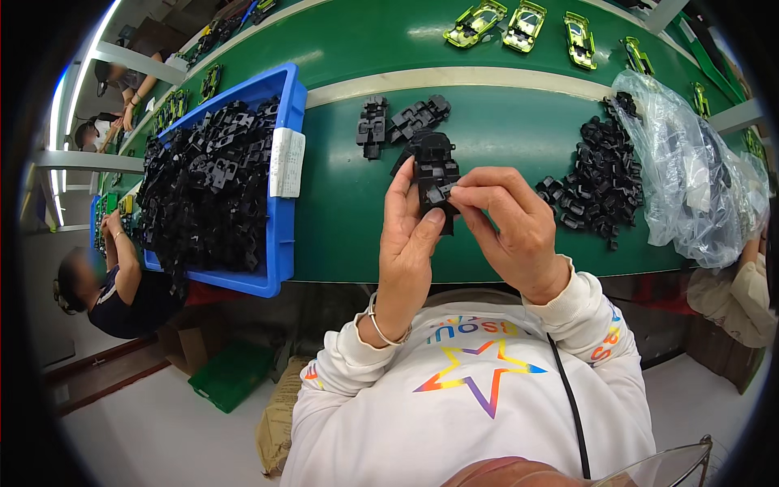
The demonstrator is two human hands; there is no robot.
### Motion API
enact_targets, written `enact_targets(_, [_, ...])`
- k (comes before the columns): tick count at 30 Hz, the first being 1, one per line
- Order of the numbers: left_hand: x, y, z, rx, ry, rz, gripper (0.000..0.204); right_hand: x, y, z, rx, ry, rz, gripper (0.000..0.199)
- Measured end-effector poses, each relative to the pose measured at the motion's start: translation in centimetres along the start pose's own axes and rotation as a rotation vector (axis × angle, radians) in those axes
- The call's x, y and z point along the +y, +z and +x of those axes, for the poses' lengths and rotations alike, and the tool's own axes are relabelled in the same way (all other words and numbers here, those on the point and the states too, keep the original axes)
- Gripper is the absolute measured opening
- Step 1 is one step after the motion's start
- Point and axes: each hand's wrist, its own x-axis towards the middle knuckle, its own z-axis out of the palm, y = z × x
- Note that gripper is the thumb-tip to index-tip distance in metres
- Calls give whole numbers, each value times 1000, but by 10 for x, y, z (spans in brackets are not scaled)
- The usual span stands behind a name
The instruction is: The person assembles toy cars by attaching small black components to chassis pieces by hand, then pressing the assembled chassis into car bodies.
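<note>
My left hand (411, 231) grips a black plastic toy car chassis (438, 166) above the green table, thumb on its near end. Against the middle of that chassis, my right hand (507, 219) pinches a small black plastic part (441, 193) between thumb and forefinger. Just beyond my left hand lie two more black pieces of the same kind, one upright chassis (372, 127) and one slanted chassis (419, 118). To the right of my right hand spreads a heap of small black plastic parts (600, 174).
A blue bin (283, 219) full of black chassis stands at the left. Clear plastic bags (690, 178) lie at the right beside the heap. Past a pale ledge (479, 77), yellow-green toy cars (524, 26) sit on a green surface. Other people work at the far left.
</note>
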Motion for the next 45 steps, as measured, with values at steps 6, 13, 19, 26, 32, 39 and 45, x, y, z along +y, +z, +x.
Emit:
enact_targets(6, [-3,-1,-6,20,-26,12,60,-3,4,4,-50,-21,-26,19])
enact_targets(13, [-3,0,-4,40,29,94,60,-6,-3,6,-75,-32,-21,19])
enact_targets(19, [-3,-2,-1,16,125,111,56,-5,-1,5,-70,5,-3,18])
enact_targets(26, [-2,-4,0,-65,153,104,54,2,2,5,-29,366,177,33])
enact_targets(32, [0,-2,4,-87,36,200,56,1,4,2,5,521,390,35])
enact_targets(39, [-7,-1,5,-7,138,159,58,-4,3,2,-21,777,665,36])
enact_targets(45, [-8,-4,6,50,91,193,52,-2,12,-2,-39,880,794,35])
